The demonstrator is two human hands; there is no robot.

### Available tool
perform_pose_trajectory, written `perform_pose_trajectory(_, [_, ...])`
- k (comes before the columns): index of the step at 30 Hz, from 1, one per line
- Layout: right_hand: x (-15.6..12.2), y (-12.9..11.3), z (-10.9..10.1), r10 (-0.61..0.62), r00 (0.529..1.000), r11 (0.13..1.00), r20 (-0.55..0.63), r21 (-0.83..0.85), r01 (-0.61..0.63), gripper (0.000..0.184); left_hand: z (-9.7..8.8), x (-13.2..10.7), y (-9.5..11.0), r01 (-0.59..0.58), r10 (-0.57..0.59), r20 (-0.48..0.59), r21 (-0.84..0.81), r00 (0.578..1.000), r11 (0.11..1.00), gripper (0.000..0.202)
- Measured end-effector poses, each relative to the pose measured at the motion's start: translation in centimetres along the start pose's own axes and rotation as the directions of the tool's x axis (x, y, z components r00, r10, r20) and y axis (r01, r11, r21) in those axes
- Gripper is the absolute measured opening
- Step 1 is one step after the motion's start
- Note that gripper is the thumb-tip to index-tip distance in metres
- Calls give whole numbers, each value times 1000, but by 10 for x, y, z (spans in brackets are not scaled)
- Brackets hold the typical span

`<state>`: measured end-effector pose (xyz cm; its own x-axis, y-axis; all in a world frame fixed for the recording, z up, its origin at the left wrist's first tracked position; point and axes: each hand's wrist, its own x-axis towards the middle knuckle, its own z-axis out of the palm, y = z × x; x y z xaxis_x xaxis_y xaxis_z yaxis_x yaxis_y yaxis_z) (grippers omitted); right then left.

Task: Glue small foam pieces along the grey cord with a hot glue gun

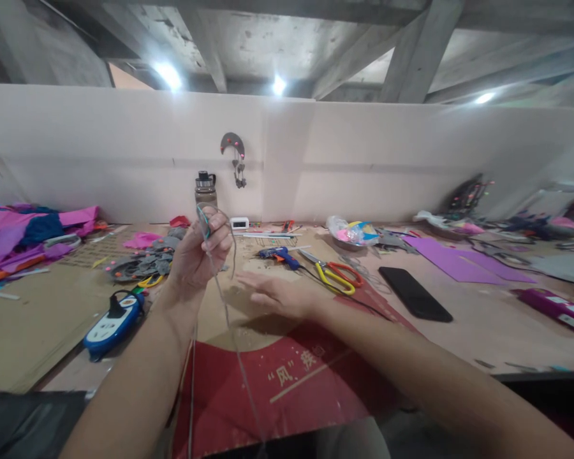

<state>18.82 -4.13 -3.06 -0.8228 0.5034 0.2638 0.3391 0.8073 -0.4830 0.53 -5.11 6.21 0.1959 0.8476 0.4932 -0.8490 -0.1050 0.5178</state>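
Note:
My left hand [205,248] is raised over the work board, its fingers pinched on a long grey cord [228,319]. A small thin teal piece shows at the fingertips; its kind is too small to tell. The cord loops beside the fingers, and its strands hang down past the board's front edge. Lower and to the right, my right hand [280,294] is stretched out flat over the brown and red cardboard [310,389], with nothing in it. Just beyond it lie a blue glue gun [282,256] and scissors [332,273] with yellow and orange handles.
A blue power strip [115,325] and grey felt pieces [148,258] lie at left. A black phone [414,293], purple sheets [459,261] and a magenta case [555,310] are at right. A bottle [205,188] stands by the wall, where a felt moon [231,143] hangs.

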Motion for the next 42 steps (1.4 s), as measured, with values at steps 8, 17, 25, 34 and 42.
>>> perform_pose_trajectory(8, [16,-2,26,-77,984,982,159,-160,103,66,-2,3,-2,29,-27,-38,53,999,998,17])
perform_pose_trajectory(17, [-98,-78,-7,-117,971,925,210,379,30,41,2,2,-7,77,-76,-3,35,997,996,17])
perform_pose_trajectory(25, [-109,-52,-1,325,946,945,8,-44,-324,62,4,2,-15,88,-88,16,37,996,995,15])
perform_pose_trajectory(34, [-134,-124,14,-21,983,953,182,299,-35,58,1,4,-9,61,-61,-26,12,998,998,16])
perform_pose_trajectory(42, [-76,-41,-8,218,965,976,-147,41,-215,56,-3,7,-3,27,-27,5,3,1000,1000,15])
